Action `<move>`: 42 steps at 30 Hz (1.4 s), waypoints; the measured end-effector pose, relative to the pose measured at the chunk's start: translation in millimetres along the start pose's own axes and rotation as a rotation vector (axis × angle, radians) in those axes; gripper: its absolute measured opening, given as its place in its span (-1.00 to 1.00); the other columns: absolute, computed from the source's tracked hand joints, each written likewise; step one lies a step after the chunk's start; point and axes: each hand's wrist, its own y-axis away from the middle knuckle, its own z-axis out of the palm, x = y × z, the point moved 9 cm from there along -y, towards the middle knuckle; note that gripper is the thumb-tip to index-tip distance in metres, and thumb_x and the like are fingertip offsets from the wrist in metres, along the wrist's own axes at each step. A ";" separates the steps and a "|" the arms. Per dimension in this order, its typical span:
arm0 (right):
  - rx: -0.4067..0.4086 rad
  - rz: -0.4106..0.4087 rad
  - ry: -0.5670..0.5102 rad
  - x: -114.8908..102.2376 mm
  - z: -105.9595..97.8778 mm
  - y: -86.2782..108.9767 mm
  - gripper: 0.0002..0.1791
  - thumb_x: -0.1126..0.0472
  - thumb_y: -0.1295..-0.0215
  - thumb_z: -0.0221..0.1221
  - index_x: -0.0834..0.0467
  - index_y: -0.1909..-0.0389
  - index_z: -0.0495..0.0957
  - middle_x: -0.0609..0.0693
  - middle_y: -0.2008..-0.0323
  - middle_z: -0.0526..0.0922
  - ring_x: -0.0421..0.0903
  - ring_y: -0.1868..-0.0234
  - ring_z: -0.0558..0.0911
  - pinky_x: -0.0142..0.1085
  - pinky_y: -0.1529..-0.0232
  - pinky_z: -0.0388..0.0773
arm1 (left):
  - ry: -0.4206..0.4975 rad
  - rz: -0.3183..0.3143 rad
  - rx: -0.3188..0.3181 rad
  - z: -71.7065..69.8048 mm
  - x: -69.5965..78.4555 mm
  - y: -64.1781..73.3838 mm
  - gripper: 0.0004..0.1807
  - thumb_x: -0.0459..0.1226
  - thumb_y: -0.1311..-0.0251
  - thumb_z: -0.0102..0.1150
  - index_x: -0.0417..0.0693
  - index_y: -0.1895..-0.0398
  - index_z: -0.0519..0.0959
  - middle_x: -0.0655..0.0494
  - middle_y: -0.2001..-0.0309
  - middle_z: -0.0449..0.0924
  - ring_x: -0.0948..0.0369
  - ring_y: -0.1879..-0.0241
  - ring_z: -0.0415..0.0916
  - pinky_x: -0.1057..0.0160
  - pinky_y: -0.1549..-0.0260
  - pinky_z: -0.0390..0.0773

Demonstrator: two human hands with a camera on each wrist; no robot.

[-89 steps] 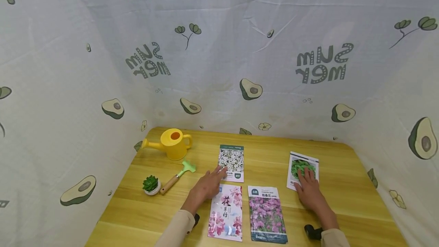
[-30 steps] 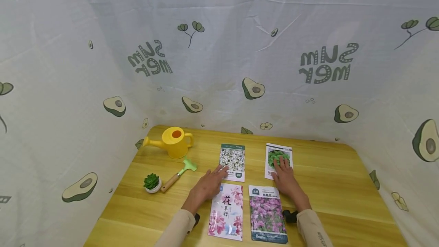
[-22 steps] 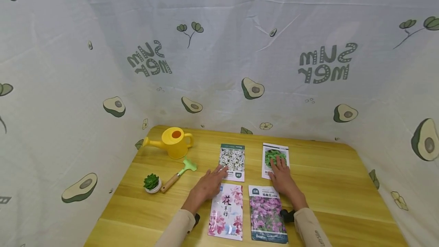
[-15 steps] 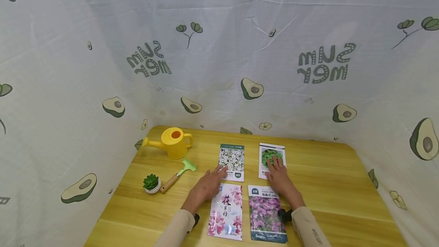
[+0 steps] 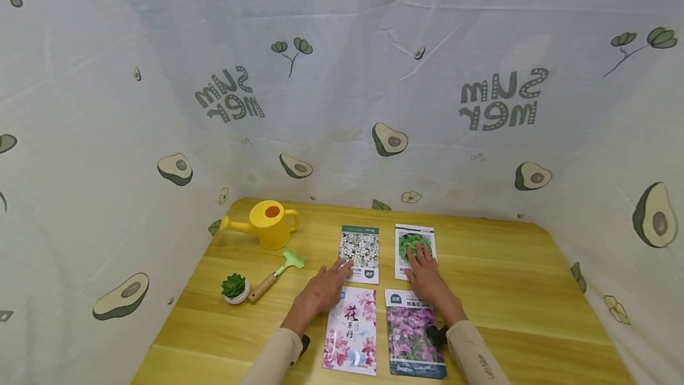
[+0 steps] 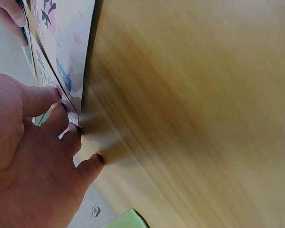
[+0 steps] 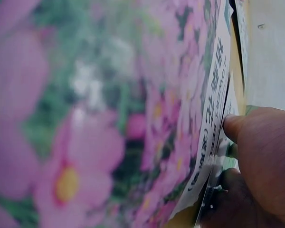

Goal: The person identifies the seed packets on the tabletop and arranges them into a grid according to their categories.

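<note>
My left hand (image 5: 322, 291) rests with spread fingers on the lower left corner of a seed packet with white flowers (image 5: 359, 248). Below it lies a pink-blossom seed packet (image 5: 350, 334), whose top edge comes close to the left hand (image 6: 33, 152) in the left wrist view. With extended fingers, my right hand (image 5: 429, 281) touches the front of a seed packet with green leaves (image 5: 408, 236), beside the white-flower one. Under the right wrist lies a purple-flower seed packet (image 5: 411, 331); it fills most of the right wrist view, where the right hand (image 7: 266, 161) is partly visible.
A yellow watering can (image 5: 271, 227) stands at the back left of the wooden table (image 5: 513, 290). Before it lie a small green-headed hand rake (image 5: 278, 272) with a wooden handle and a potted succulent (image 5: 235, 288). A printed cloth (image 5: 342, 88) hangs behind the table.
My right hand has slid the green-leaf packet leftward across the table, and the packet has straightened and now lies near the white-flower packet. The left hand has stayed in place.
</note>
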 end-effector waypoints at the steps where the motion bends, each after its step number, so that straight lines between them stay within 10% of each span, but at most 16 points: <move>1: 0.004 -0.009 -0.008 -1.2 0.1 0.1 -0.35 0.23 -0.71 -0.04 0.58 -0.57 0.11 0.65 -0.60 -0.11 0.63 -0.62 -0.18 0.57 -0.51 -0.15 | 0.003 -0.001 0.001 0.2 -0.5 0.2 -0.52 -0.37 -0.64 -0.01 0.04 -0.53 0.47 0.16 -0.71 0.18 0.09 -0.71 0.02 -0.17 -0.64 0.09; 16: -0.026 -0.004 -0.021 -18.5 3.5 -0.2 -0.33 0.28 -0.67 0.03 0.56 -0.59 0.10 0.60 -0.63 -0.11 0.59 -0.64 -0.19 0.54 -0.54 -0.16 | 0.076 0.002 0.016 -0.2 0.3 3.7 -0.51 -0.39 -0.62 -0.04 0.00 -0.53 0.46 0.11 -0.70 0.18 0.06 -0.72 -0.02 -0.21 -0.65 0.02; 42: -0.027 0.046 0.051 -31.5 6.1 4.4 -0.34 0.30 -0.65 0.09 0.48 -0.61 0.15 0.53 -0.65 -0.06 0.53 -0.66 -0.11 0.48 -0.58 -0.12 | -0.047 -0.001 0.044 -2.3 8.3 3.5 -0.55 -0.31 -0.63 0.04 0.02 -0.51 0.49 0.10 -0.67 0.26 0.05 -0.69 0.09 -0.22 -0.60 0.18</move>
